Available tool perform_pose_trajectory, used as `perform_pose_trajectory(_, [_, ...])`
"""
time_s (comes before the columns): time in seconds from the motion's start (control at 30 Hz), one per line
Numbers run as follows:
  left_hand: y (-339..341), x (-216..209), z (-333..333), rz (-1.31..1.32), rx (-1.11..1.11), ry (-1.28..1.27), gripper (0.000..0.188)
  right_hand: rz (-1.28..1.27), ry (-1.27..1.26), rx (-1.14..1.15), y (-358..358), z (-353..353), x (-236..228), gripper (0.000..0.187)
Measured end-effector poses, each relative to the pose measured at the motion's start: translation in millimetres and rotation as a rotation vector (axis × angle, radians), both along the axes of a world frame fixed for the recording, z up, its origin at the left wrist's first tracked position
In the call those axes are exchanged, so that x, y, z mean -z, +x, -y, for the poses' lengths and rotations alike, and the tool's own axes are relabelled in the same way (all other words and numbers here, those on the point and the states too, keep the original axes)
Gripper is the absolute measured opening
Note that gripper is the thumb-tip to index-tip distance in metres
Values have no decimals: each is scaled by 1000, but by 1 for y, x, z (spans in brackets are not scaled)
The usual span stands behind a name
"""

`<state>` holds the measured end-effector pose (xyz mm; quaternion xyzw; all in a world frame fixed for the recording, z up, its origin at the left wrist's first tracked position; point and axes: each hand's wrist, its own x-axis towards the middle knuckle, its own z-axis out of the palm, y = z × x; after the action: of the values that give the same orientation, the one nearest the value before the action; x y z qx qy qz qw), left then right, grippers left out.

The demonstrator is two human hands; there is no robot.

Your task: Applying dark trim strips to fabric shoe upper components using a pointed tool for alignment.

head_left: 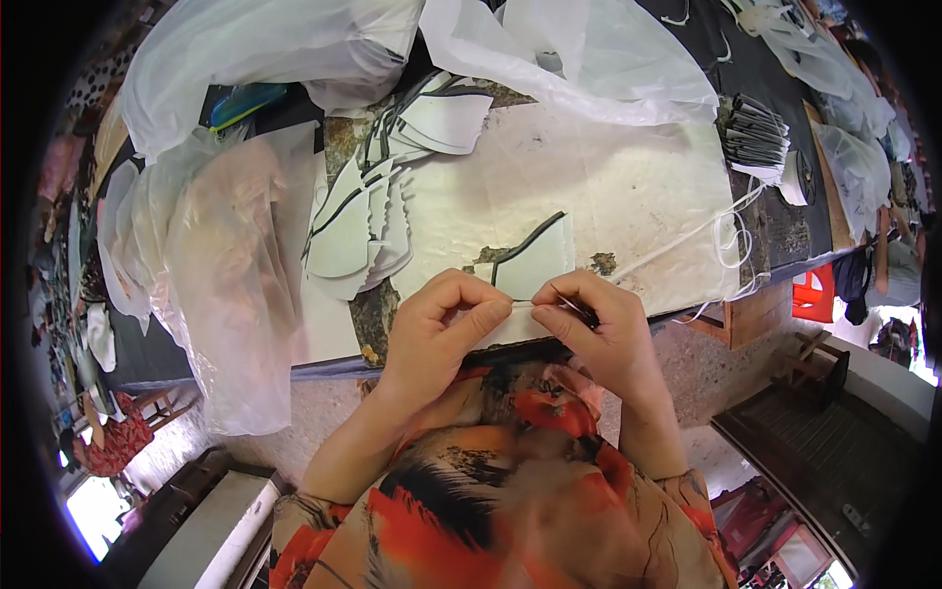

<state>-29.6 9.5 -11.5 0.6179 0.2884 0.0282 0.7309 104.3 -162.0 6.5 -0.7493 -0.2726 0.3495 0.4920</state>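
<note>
My left hand and my right hand meet at the table's near edge, thumbs pinched against fingers. Between the fingertips runs a short stretch of thin white cord. More of that cord trails from the right hand toward a loose tangle at the right. Something dark shows within the curled right fingers, too hidden to name. Just beyond the fingertips lies a white cut piece with black edging, its near edge covered by the hands. To the left is an overlapping pile of similar white pieces.
Clear plastic bags cover the left side, and another sheet of plastic lies at the back. A bundled stack of dark-edged pieces sits at the right. A worn white board covers the tabletop. A red stool stands beyond.
</note>
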Motion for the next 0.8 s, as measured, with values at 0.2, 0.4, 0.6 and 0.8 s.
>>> perform_pose_trajectory(0.2, [-7,7,4,142,54,165,10,-91,6,39,0,-2,7,15])
perform_pose_trajectory(0.4, [-9,30,6,289,209,939,29,-452,-40,-47,-9,-2,-10,6])
perform_pose_trajectory(0.6, [-26,36,12,286,441,1145,46,-251,-21,-176,1,-14,-5,10])
perform_pose_trajectory(0.8, [-24,29,20,217,421,1147,46,151,-165,30,10,-20,21,14])
